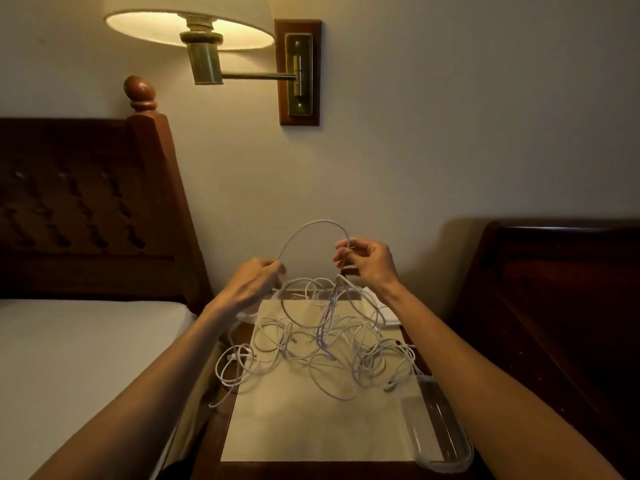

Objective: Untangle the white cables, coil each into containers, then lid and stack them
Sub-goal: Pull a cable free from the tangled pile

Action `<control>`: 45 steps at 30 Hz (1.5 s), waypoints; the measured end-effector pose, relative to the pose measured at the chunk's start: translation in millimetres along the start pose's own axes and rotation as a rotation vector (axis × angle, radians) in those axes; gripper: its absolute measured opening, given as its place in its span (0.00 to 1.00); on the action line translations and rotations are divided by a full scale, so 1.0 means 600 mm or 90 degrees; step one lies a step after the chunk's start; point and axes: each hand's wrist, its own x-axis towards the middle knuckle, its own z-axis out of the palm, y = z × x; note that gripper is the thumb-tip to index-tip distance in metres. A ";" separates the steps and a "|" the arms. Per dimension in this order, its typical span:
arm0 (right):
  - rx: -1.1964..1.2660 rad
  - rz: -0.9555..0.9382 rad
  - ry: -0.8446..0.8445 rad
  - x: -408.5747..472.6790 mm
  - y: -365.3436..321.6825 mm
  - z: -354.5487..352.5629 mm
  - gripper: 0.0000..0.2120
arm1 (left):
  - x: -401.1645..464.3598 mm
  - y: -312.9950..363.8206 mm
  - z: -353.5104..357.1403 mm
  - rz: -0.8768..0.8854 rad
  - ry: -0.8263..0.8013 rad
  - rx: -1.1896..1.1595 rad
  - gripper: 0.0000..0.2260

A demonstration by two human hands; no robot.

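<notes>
I see my left hand (258, 278) and right hand (363, 259) each pinching one end of an arched white cable (313, 225), lifted above the tangle (322, 344) on the nightstand (311, 431).

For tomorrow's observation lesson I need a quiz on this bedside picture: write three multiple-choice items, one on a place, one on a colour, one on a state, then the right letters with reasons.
1. Where does the clear container lie?
A. on the bed
B. at the table's near right edge
C. under the lamp shade

2. What colour are the tangled cables?
A. white
B. black
C. red

3. What are the two hands doing?
A. resting flat on the table
B. pressing a lid down
C. holding up an arc of cable between them

Answers: 1 B, it lies along the right side of the bedside table. 2 A, every loop is pale white. 3 C, the left hand and right hand each pinch one end of a raised loop.
</notes>
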 end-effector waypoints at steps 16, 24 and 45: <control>-0.246 0.010 -0.126 -0.076 0.145 0.041 0.03 | 0.026 0.151 0.011 0.224 0.116 -0.273 0.13; -0.101 0.064 0.013 -0.004 0.089 0.012 0.07 | 0.025 0.039 -0.013 0.035 0.154 -0.034 0.19; -0.470 -0.023 -0.081 -0.033 0.089 -0.047 0.19 | 0.009 -0.098 0.056 -0.135 -0.023 0.177 0.32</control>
